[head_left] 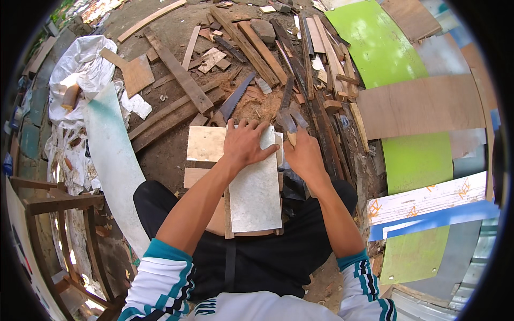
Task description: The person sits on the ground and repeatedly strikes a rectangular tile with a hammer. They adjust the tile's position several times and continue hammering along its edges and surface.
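Note:
In front of my lap, a whitish, flat rectangular panel (256, 195) lies on a wooden frame of strips. My left hand (245, 143) rests on the panel's far end, palm down with fingers spread. Just right of that end, my right hand (305, 158) is closed around what looks like a hammer (292, 120), with its grey metal head showing beyond the fingers. Most of its handle is hidden by the hand. A pale plywood piece (203, 143) sits left of the panel, under the left wrist's side. Beyond the left hand lies a handsaw (236, 98) with a bluish blade.
Wooden planks and offcuts (179, 72) lie scattered ahead. A stack of long dark strips (327, 136) runs along my right. Green and brown sheets (417, 166) cover the far right. A white sack (80, 69), a long pale sheet (110, 144) and a wooden frame (64, 203) are at left.

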The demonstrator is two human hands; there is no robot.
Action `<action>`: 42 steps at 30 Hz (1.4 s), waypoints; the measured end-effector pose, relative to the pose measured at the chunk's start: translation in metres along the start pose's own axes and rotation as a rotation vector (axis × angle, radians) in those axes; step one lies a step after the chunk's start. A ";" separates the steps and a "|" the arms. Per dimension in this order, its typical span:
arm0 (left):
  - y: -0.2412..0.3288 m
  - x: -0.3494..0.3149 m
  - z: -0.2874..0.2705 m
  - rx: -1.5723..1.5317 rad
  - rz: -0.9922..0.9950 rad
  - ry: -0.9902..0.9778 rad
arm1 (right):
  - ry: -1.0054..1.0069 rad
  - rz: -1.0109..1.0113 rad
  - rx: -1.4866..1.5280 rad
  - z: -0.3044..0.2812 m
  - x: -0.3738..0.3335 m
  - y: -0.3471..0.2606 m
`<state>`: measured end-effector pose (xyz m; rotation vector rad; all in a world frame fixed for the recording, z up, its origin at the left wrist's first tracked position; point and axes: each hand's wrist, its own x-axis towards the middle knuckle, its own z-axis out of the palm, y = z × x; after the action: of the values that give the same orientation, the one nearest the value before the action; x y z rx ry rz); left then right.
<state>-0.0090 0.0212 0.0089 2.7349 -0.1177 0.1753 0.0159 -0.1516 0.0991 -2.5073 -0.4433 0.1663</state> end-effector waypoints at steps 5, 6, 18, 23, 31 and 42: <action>0.002 0.001 -0.001 0.012 -0.006 -0.013 | -0.026 -0.083 -0.130 0.006 -0.011 -0.010; 0.002 0.000 -0.002 0.007 0.001 -0.034 | -0.046 -0.077 -0.152 0.008 -0.015 -0.012; -0.010 0.003 0.010 -0.041 0.040 0.029 | -0.059 -0.047 -0.244 0.050 -0.026 -0.011; -0.017 0.002 0.018 -0.018 0.114 0.077 | -0.071 0.001 -0.199 0.052 -0.026 -0.015; -0.010 0.000 0.010 0.016 0.107 -0.055 | 0.031 0.005 -0.326 0.056 -0.020 -0.021; -0.010 0.002 0.007 -0.061 -0.032 -0.188 | -0.019 0.119 -0.212 0.051 -0.005 -0.035</action>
<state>-0.0046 0.0274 -0.0013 2.6858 -0.1295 -0.0935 -0.0096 -0.0992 0.0772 -2.7445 -0.3338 0.1984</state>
